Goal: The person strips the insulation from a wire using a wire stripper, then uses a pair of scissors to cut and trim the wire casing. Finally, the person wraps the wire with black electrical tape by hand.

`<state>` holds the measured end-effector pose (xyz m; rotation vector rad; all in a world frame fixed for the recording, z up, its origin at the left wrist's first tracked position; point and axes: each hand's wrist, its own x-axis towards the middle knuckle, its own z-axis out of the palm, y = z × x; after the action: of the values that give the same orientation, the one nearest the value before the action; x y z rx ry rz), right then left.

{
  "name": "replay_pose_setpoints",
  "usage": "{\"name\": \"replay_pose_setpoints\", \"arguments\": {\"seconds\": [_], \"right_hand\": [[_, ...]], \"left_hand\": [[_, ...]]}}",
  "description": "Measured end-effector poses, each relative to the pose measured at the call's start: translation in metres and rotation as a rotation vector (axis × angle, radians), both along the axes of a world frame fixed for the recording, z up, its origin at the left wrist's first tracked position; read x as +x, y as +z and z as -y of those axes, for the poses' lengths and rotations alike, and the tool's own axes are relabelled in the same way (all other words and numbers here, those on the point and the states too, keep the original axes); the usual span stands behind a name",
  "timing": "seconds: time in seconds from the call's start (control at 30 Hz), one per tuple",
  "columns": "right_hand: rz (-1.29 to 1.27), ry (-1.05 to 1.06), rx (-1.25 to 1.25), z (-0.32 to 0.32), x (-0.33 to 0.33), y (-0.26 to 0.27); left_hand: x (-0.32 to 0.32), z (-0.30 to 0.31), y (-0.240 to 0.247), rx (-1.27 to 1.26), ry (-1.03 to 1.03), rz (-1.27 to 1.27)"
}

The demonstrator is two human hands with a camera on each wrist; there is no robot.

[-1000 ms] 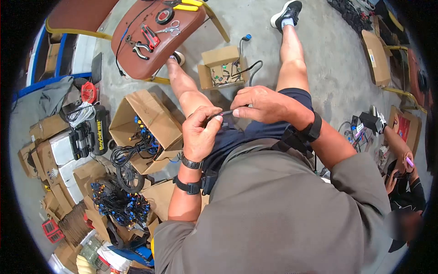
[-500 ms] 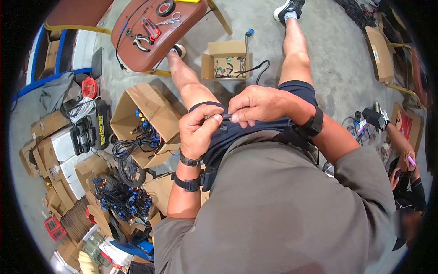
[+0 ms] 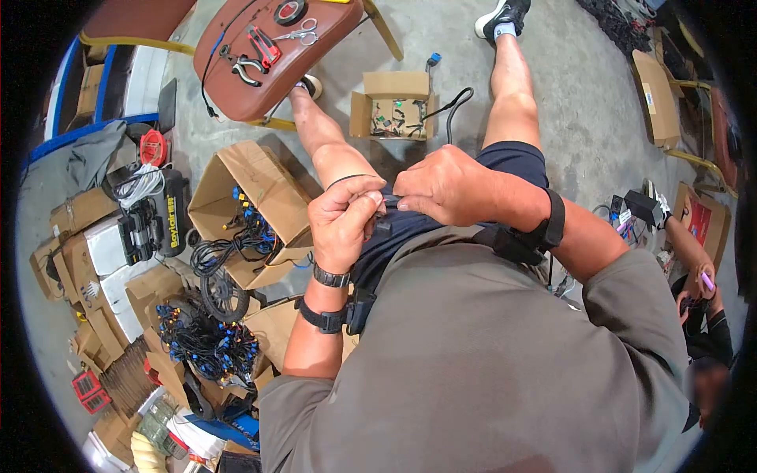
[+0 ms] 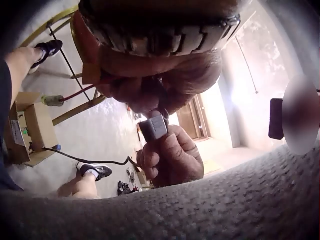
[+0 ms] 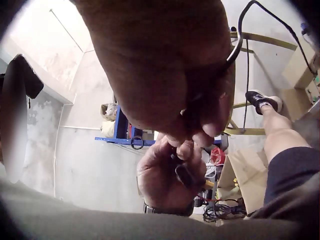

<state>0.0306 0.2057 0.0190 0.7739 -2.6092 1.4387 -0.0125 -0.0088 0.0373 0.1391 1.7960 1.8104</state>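
Observation:
Both hands meet over the lap, working on a black cable (image 3: 455, 110). My left hand (image 3: 341, 225) pinches the cable's end between thumb and fingers. A small dark rectangular connector (image 4: 154, 128) with a grey face shows between the hands in the left wrist view. Close beside it, my right hand (image 3: 445, 188) grips the cable with curled fingers, knuckles upward. From the right hand the cable (image 5: 240, 40) loops out toward the small carton on the floor. In the head view the fingers hide most of the held part.
The small carton (image 3: 394, 82) between the feet contains little parts. A brown chair seat (image 3: 225, 98) bears pliers (image 3: 251, 72), a red-handled tool (image 3: 264, 47), scissors (image 3: 300, 33) and tape (image 3: 290, 11). Left stand a larger carton (image 3: 229, 169) and bundled cables (image 3: 205, 339). Another person (image 3: 702, 292) sits right.
My right hand has turned knuckles-up and drawn close to the left fingers. The stretch of cable seen between the hands earlier is now mostly covered. The head view has shifted slightly.

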Motion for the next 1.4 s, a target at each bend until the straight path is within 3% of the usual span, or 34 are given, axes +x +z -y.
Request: {"name": "replay_pose_setpoints", "arguments": {"seconds": [0.3, 0.5, 0.6, 0.9, 1.13, 1.4], "right_hand": [[-0.263, -0.047, 0.103, 0.002, -0.004, 0.005], [-0.253, -0.018, 0.139, 0.004, -0.001, 0.003], [-0.169, -0.092, 0.027, 0.008, 0.001, -0.002], [0.486, 0.155, -0.246, -0.024, -0.001, 0.011], [0.697, 0.293, -0.26, -0.029, -0.005, 0.021], [0.973, 0.402, -0.186, -0.023, -0.006, 0.024]], "left_hand": [[-0.004, -0.003, 0.001, 0.009, 0.047, 0.124], [-0.004, -0.004, -0.004, 0.062, 0.068, 0.283], [-0.003, -0.005, -0.003, 0.085, 0.087, 0.242], [-0.004, 0.002, 0.003, 0.084, -0.072, 0.036], [-0.003, 0.004, 0.019, -0.129, -0.23, -0.013], [0.001, 0.009, 0.013, -0.141, -0.334, -0.003]]}}
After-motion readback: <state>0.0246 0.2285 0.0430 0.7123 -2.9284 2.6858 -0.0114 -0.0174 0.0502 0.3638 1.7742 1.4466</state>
